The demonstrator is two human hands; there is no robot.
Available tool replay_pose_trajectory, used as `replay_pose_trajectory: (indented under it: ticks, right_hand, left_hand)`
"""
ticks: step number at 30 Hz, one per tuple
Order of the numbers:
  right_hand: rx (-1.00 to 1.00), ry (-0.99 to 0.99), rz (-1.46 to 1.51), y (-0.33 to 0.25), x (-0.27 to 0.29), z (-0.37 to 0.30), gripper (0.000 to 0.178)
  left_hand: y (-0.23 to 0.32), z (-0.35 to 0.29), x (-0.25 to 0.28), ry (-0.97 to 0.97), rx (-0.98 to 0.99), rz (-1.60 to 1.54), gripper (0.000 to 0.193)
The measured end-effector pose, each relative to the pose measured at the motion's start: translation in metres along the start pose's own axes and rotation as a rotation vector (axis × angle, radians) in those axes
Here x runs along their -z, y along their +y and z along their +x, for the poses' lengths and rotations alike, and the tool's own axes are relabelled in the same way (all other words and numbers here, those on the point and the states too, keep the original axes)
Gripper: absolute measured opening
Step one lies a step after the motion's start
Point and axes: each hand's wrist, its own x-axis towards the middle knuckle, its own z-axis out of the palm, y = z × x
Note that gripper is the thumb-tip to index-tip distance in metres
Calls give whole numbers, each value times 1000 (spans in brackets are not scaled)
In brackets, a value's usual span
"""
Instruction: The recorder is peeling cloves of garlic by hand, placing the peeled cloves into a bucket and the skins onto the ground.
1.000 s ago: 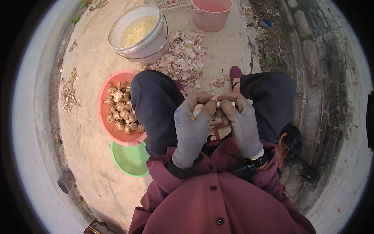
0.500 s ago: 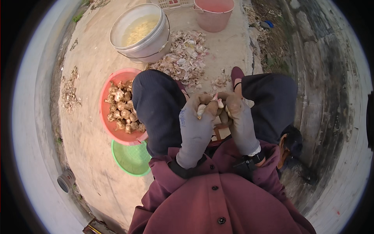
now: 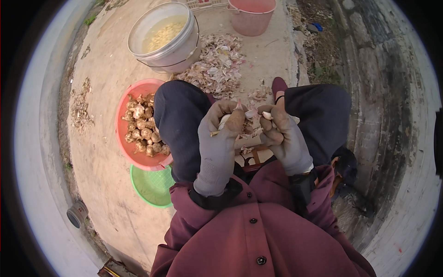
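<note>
Whitish garlic pieces (image 3: 267,115), some pink-tinged, are held in both hands (image 3: 218,143).

The garlic (image 3: 223,122) in the left hand (image 3: 217,143) is partly covered by its fingers (image 3: 236,121). The right side of the pink basin (image 3: 134,156) is hidden by a trouser leg (image 3: 180,108). The pink bucket (image 3: 251,22) and white crate (image 3: 203,4) are cut off by the upper edge.

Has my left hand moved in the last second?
Yes. Judged against the pink basin on the ground, your left hand has shifted left, toward it, and the gap to your right hand has widened.
</note>
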Motion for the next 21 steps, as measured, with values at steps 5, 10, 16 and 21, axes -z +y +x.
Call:
replay_pose_trajectory:
  ticks: [5, 10, 16, 21]
  right_hand:
    - [64, 89, -193, 1, -6, -3, 39]
    - [75, 179, -324, -4, -12, -1, 35]
    - [88, 171, -586, -9, -14, -8, 29]
    - [85, 168, -683, -14, -13, -11, 25]
  left_hand:
    - [1, 14, 9, 48, 14, 234, 17]
    - [-11, 17, 2, -18, -37, 500, 23]
    - [-18, 10, -3, -73, -277, 689, 16]
    - [-18, 9, 1, -111, -340, 785, 11]
